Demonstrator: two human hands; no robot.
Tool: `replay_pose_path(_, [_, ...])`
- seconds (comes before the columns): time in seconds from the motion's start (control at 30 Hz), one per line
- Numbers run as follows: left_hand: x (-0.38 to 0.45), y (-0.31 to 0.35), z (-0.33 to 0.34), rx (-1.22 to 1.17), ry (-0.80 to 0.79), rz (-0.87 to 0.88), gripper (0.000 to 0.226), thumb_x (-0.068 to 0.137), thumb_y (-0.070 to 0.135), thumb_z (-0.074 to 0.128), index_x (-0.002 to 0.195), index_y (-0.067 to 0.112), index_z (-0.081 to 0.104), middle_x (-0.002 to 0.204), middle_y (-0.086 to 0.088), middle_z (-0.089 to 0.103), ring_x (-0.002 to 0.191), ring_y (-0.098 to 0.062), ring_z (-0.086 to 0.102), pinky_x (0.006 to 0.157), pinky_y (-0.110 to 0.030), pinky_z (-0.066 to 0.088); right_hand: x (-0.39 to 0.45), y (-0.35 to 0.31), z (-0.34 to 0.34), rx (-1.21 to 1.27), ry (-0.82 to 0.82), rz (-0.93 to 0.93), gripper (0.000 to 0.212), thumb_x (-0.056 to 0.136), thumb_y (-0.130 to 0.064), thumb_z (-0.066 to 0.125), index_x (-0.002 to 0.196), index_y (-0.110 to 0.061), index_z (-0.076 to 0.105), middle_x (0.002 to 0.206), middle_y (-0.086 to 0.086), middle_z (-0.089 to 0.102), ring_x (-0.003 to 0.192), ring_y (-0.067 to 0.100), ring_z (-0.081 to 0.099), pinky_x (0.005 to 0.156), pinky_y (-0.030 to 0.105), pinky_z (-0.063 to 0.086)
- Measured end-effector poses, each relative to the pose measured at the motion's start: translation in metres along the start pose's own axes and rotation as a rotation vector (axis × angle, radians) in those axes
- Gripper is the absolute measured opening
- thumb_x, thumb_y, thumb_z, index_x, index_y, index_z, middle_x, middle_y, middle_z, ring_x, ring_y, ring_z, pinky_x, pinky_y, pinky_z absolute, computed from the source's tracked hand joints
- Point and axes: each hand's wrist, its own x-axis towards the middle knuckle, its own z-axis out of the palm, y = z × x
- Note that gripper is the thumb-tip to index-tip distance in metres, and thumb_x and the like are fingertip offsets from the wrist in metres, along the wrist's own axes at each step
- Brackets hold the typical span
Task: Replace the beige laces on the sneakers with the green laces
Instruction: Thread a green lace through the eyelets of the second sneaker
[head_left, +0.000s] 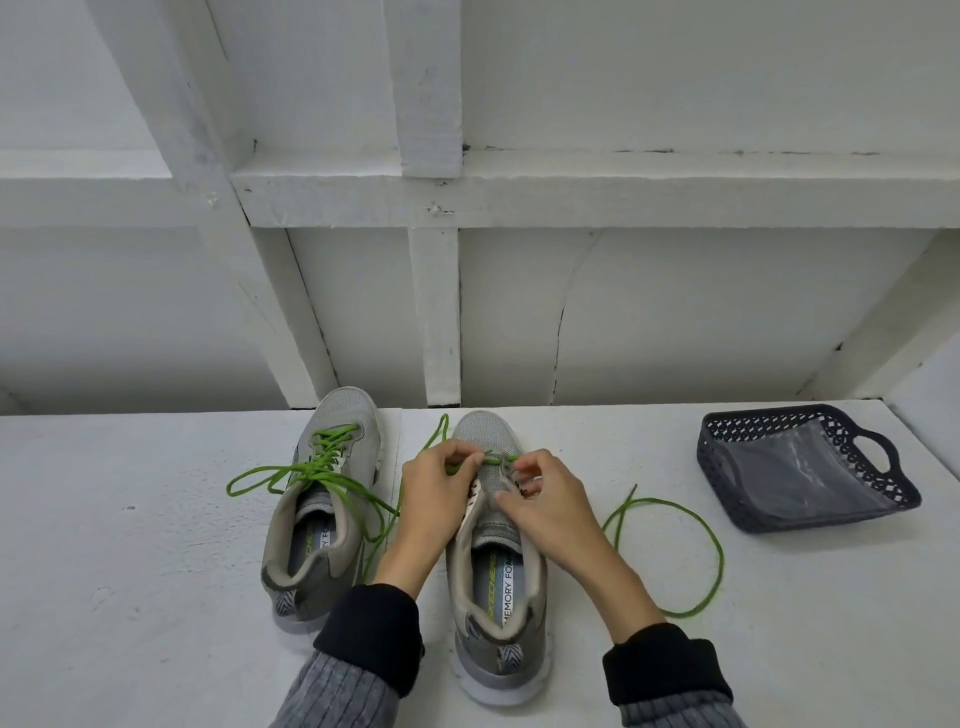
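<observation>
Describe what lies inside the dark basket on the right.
Inside the dark basket lies a clear plastic bag, flat on the bottom. Whether the bag holds anything, or what lies beneath it, cannot be made out.

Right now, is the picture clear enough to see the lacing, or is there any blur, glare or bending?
Head view: soft even light, faint shadows, no glare; hands and green lace sharp; wide-angle lens bows the white beams near the edges.
</observation>
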Motion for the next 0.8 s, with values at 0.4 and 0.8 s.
replay_pose_path(0.4, [0.001,0.01,0.004,0.312,-0.147,0.096,0.01,0.089,0.024,0.068,0.093,0.019,0.076,0.085,0.006,0.07,0.077,-0.007,0.059,0.068,-0.019,0.043,0.007,0.012,-0.001,0.369,0.076,0.292,0.031,0.09,0.0,0.048,0.106,-0.009,0.073,0.089,0.002,0.072,0.085,0.019,0.065,0.074,0.03,0.052])
replay_pose_path(0.8, [-0.005,0.01,0.007,0.272,-0.13,0.075,0.011,0.09,0.033,0.068,0.092,0.027,0.076,0.082,0.012,0.07,0.079,-0.008,0.064,0.073,-0.033,0.054,0.004,0.011,-0.005,0.448,0.009,0.208,0.033,0.092,0.0,0.047,0.104,-0.02,0.071,0.094,-0.007,0.07,0.087,0.006,0.063,0.074,0.021,0.049])
